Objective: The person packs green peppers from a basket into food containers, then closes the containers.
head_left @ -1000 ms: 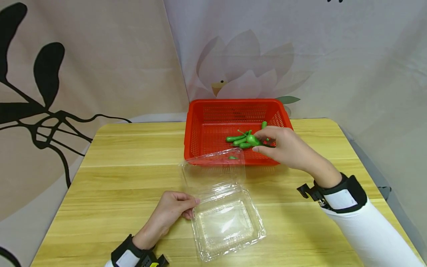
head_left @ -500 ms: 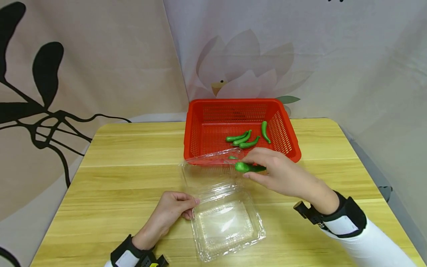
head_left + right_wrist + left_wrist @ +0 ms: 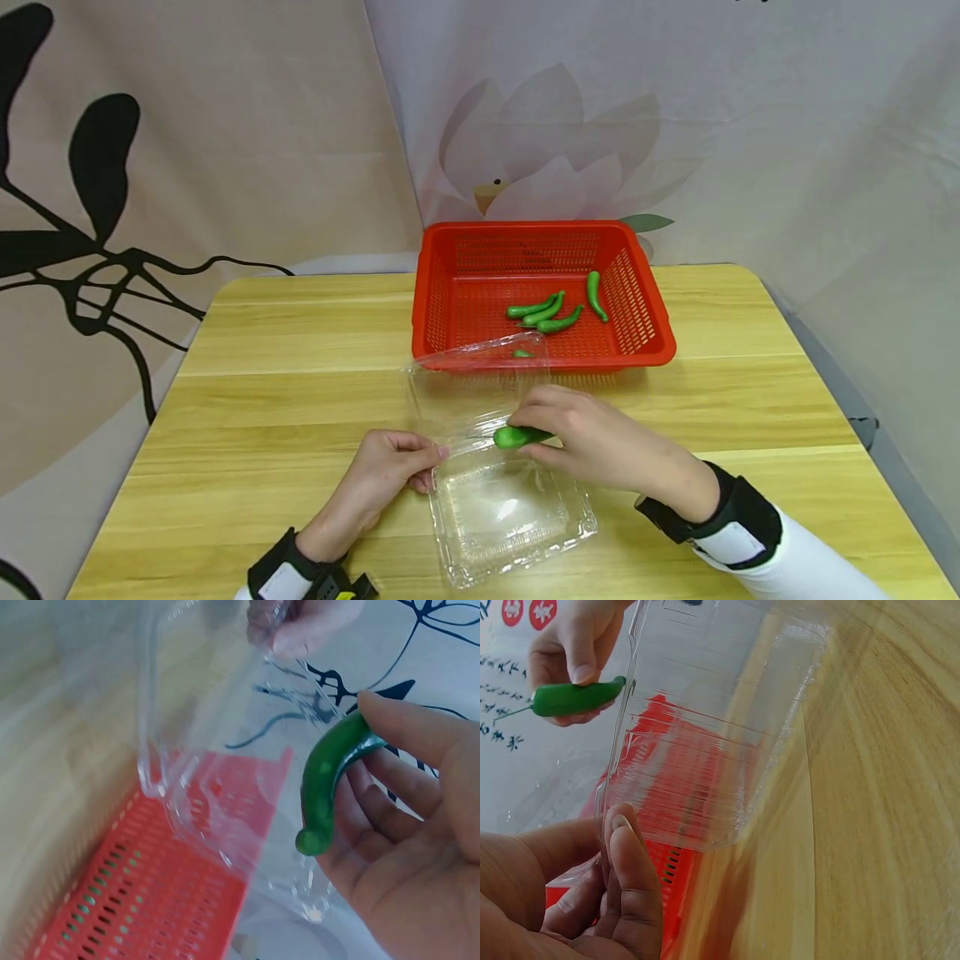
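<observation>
A green chili pepper is pinched between the thumb and fingers of my right hand, above the hinge side of a clear plastic clamshell box. The pepper's curved body shows in the right wrist view, and its thin stem in the left wrist view. My left hand pinches the left edge of the box near the hinge. The box lies unfolded, its lid leaning back against a red plastic basket. Inside the basket lie several more green chili peppers; one is seen through the lid.
The basket stands at the back of a wooden table, close to a printed cloth backdrop. Bare tabletop shows on both sides of the box and basket.
My right hand has lifted the pepper out of the basket and brought it toward me and left, over the box. My left hand and the box have stayed put.
</observation>
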Demonstrator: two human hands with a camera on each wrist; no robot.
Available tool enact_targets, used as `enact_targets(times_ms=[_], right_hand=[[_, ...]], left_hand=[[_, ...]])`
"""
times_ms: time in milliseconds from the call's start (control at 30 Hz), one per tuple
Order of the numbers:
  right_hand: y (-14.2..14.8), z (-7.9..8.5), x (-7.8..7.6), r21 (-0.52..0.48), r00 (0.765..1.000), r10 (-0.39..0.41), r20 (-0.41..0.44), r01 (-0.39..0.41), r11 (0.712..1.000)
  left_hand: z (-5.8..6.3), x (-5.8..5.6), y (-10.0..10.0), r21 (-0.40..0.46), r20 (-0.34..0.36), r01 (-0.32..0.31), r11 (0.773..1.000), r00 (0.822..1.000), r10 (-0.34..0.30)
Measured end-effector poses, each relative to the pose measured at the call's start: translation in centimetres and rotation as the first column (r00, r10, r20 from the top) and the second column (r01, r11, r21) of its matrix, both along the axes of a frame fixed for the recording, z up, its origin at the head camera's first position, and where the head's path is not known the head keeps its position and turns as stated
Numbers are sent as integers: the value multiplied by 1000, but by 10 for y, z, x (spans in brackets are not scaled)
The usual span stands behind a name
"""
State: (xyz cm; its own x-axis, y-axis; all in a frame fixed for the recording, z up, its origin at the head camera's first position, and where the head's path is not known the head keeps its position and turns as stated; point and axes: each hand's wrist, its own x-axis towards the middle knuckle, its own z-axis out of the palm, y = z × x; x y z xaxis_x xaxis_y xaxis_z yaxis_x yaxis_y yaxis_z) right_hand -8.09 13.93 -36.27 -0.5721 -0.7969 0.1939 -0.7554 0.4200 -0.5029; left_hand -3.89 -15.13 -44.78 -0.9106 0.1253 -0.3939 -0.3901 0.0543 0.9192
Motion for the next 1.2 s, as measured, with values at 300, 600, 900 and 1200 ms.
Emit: enact_targets(times_ms=[300,600,900,1200], right_hand=[[-15,-19,8,52,997,72,-15,-71,996],[-28,-37,15,147,995,94,18,-96,985],[-34,-48,18,237,992,124,9,-123,964],[-38,-53,18,294,993,113,24,-115,949]], left_hand=[[-1,1,-1,-9,1,-7,1000,1000,7],[0,1,0,-1,6,-11,1000,1000,11],[0,1,0,-18,4,-16,1000,1000,16],[0,1,0,12,-8,-12,1000,1000,12]])
